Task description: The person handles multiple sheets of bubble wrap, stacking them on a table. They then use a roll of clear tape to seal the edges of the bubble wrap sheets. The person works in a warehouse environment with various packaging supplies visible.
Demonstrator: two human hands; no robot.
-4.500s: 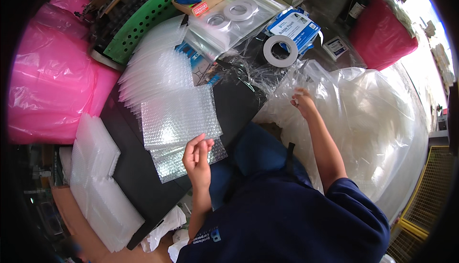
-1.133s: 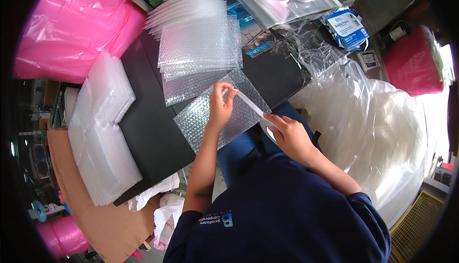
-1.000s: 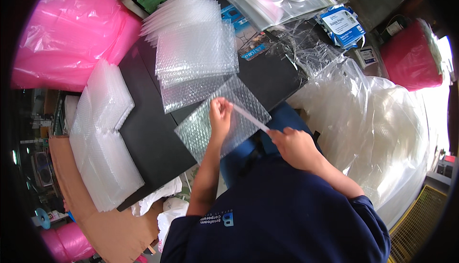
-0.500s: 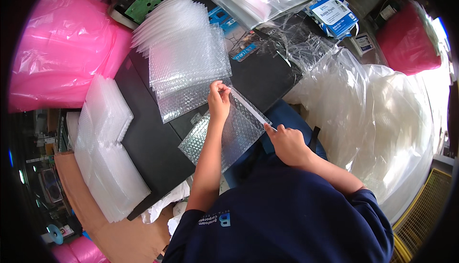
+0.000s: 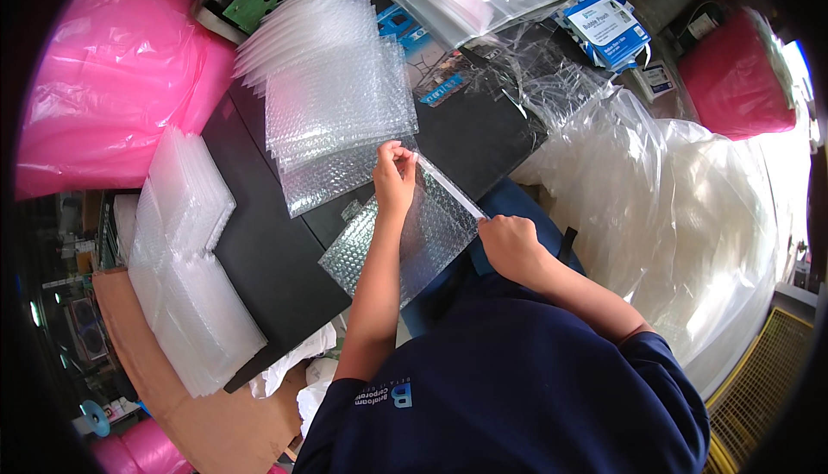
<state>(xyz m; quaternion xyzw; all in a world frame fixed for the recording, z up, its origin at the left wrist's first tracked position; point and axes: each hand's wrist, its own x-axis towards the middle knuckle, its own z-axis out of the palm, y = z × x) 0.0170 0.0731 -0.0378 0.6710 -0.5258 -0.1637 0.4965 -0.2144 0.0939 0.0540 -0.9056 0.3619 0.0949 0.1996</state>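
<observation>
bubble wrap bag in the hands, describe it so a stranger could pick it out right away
Start at the black table and go to its near edge. The bubble wrap bag lies there between the left hand and right hand. Unlike the fanned stack of bags behind it, it lies alone, pinched along its top edge.

Pouch (image 5: 405,245) in hands: clear bubble plastic, glossy, bumpy. Stack (image 5: 341,103) behind it: same stuff. Table (image 5: 267,250): black, matt, smooth. Foam sheets (image 5: 185,258): white, soft-looking, matt. Pink bag (image 5: 112,69) & clear film (image 5: 690,215): thin plastic, shiny, crinkled. Cardboard (image 5: 138,345): brown, matt.
</observation>
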